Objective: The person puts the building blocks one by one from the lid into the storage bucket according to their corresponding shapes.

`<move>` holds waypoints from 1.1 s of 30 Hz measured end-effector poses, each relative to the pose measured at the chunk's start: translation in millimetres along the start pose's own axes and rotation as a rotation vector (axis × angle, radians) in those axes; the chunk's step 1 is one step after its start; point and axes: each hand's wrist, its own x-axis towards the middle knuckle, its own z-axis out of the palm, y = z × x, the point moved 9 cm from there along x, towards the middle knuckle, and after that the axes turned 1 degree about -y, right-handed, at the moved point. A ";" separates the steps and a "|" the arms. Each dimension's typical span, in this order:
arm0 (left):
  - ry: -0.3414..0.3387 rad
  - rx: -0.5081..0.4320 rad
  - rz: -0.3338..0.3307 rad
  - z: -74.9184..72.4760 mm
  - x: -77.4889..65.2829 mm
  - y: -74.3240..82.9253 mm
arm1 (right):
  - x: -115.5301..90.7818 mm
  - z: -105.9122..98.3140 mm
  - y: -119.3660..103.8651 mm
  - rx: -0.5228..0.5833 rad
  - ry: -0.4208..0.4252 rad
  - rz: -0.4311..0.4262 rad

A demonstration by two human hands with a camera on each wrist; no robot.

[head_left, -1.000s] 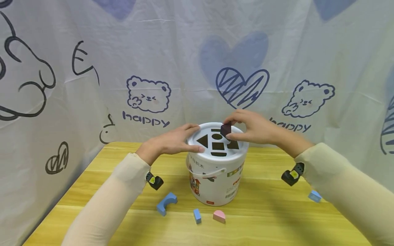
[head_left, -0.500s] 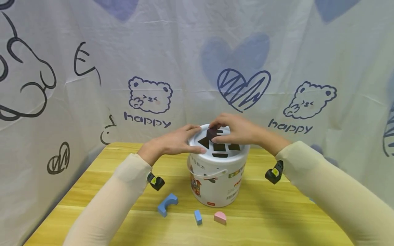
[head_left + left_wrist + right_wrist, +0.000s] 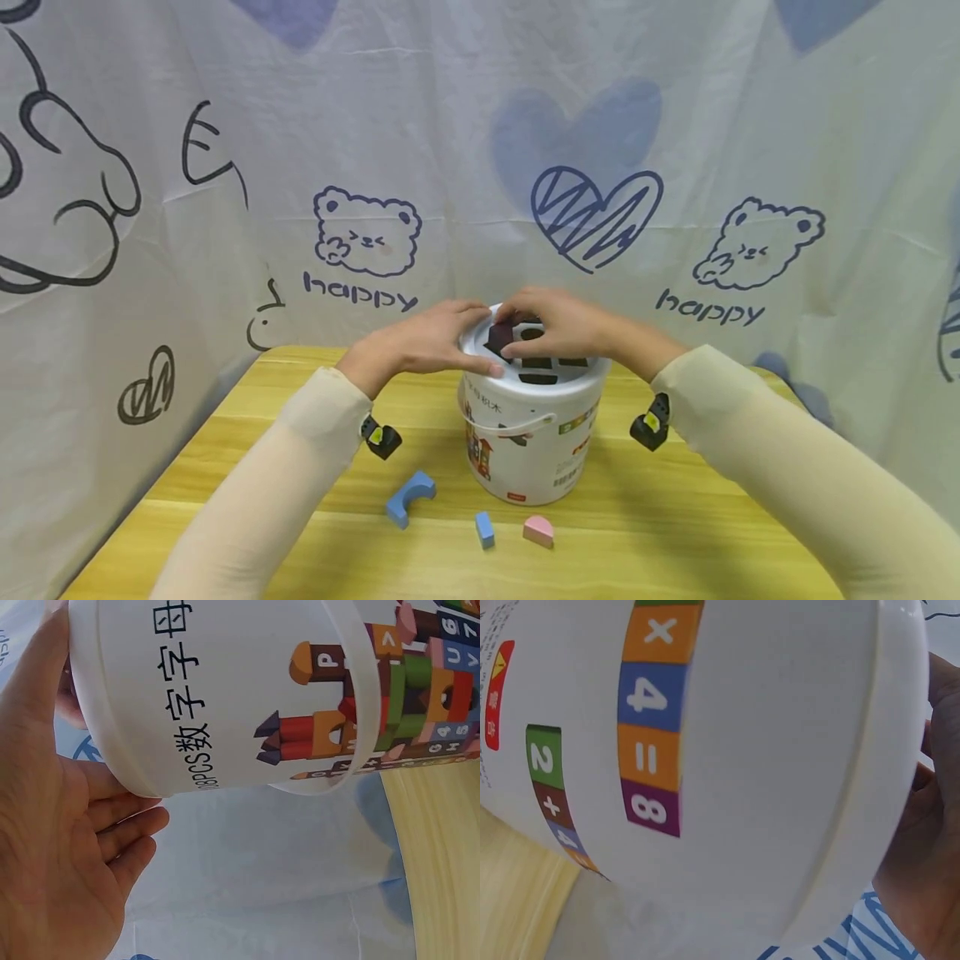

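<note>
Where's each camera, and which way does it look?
Head: worn on the head, looking forward and down at the bucket; shows left hand, right hand and sleeves.
Left wrist: on that wrist, facing the bucket's block picture; left hand shows.
Right wrist: on that wrist, facing the bucket's sums; right hand partly shows.
Both wrist views share bucket and table.

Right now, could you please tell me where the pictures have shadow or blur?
Head view: soft shadow on the table near the right sleeve; the dark block nearly merges with the dark openings in the lid. Left wrist: printing on the bucket is readable. Right wrist: the right hand looks dim.
</note>
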 end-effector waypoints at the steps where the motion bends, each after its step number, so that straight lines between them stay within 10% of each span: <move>1: -0.004 0.004 -0.003 0.6 -0.3 0.0 | 0.6 1.4 -0.6 -0.009 -0.006 -0.004; 18: -0.028 0.066 -0.014 6.3 -0.1 0.6 | -2.0 15.6 2.2 -0.034 -0.031 -0.009; 33: -0.019 0.056 -0.030 2.0 -2.6 1.6 | -44.3 -15.7 14.7 0.031 0.041 0.083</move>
